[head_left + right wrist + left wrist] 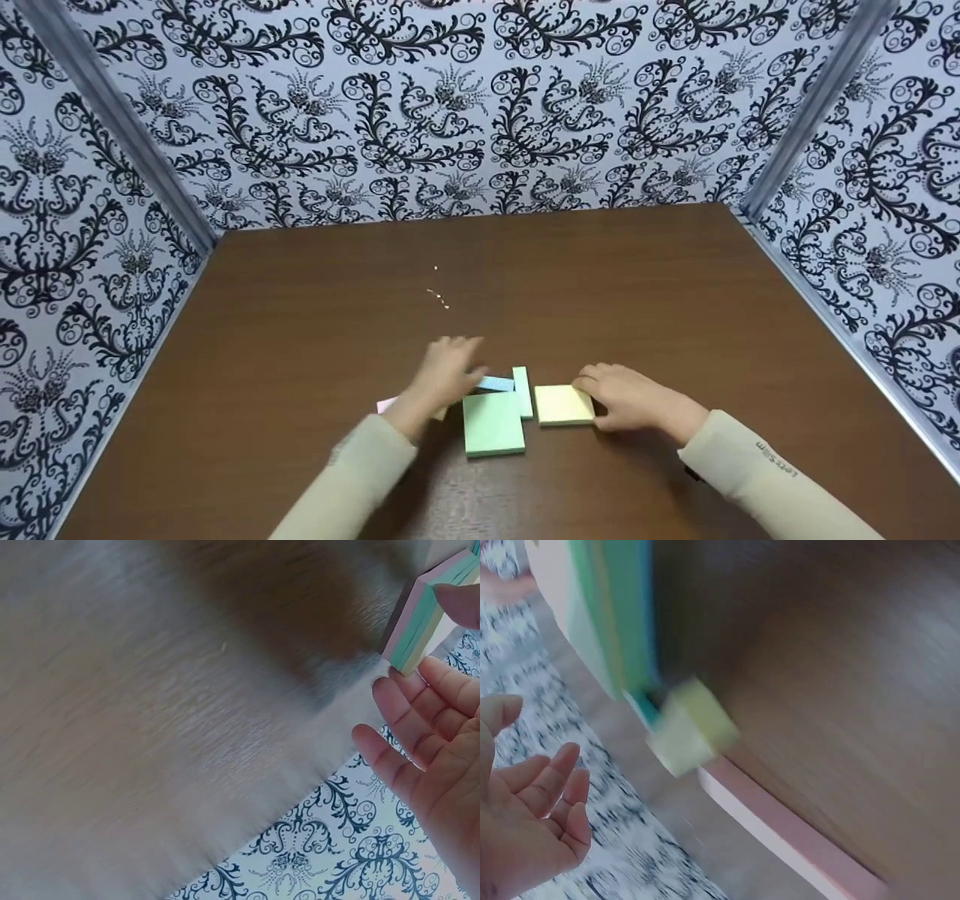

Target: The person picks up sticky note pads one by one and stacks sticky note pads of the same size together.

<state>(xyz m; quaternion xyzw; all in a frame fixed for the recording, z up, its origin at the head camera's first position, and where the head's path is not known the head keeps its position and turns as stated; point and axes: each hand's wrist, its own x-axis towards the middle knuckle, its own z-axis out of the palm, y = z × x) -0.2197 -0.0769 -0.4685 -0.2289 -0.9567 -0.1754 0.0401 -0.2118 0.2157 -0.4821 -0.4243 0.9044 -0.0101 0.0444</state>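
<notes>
My left hand (442, 375), fingers loosely bent and holding nothing, hovers over the left end of a narrow blue sticky-note pad (496, 384). Under its wrist, a pink strip pad (385, 405) and a small yellow pad (441, 413) are partly hidden. A square green sticky-note pad (493, 424) lies between the hands, with a narrow pale green pad (523, 394) standing along its right side. My right hand (630, 397) holds the right edge of a square yellow sticky-note pad (562, 405) between thumb and fingers. Pink, green and yellow layers show along that pad's side (420, 626) in the right wrist view.
The pads are on a brown wooden table (600, 300). Small pale specks (439, 296) dot the tabletop beyond the left hand. Walls with a black-and-white scroll pattern (450, 112) enclose the back and sides, with grey posts (817, 105) at the corners.
</notes>
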